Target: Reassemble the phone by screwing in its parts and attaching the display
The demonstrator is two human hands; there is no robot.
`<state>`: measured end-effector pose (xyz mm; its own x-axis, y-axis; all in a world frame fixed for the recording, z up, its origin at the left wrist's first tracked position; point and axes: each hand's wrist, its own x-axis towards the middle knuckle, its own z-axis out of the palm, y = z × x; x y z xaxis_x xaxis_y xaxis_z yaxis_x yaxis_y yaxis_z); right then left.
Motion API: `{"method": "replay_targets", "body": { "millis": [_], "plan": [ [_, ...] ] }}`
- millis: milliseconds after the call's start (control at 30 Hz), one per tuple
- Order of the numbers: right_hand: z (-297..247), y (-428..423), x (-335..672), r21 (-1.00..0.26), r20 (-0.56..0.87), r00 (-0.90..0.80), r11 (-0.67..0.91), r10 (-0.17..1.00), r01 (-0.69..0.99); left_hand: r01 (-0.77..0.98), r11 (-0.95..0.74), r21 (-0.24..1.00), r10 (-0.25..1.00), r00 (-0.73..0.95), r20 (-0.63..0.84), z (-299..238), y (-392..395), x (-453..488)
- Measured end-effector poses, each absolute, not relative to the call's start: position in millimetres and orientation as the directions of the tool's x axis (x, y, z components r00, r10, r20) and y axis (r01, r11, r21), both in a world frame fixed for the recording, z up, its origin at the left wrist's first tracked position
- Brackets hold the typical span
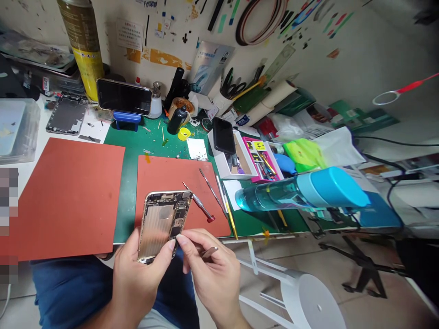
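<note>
Looking down, my left hand (142, 278) grips the opened phone casing (159, 226) over the red mat (154, 192), my right hand (212, 274) pinches a small metal tool (209, 251), and one slip of that tip could scratch the bare circuit board (180, 214)

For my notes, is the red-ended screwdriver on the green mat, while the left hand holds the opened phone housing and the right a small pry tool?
No, the head view shows the red-ended screwdriver on the orange-red pad, not the green mat. The left hand holds the opened phone housing, the right hand a small pry tool.
</note>
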<state>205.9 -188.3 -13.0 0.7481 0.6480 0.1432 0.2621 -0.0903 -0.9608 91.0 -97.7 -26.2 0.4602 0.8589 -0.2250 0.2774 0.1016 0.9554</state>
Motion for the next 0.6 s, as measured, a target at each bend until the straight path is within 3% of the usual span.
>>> {"method": "replay_targets", "body": {
  "millis": [367, 467, 600],
  "plan": [
    [-20, -190, 205, -0.787, 0.431, 0.655, -0.096, 0.621, 0.609, 0.283, 0.074, 0.956, 0.868, 0.454, -0.201, -22, -96, 98],
    [-21, -190, 203, -0.818, 0.401, 0.684, -0.097, 0.609, 0.566, 0.278, 0.093, 0.956, 0.872, 0.441, -0.214, -20, -96, 100],
    [-18, -191, 201, -0.914, 0.249, 0.721, -0.09, 0.647, 0.396, 0.265, 0.154, 0.952, 0.876, 0.408, -0.255, -18, -95, 103]
  ]
}}
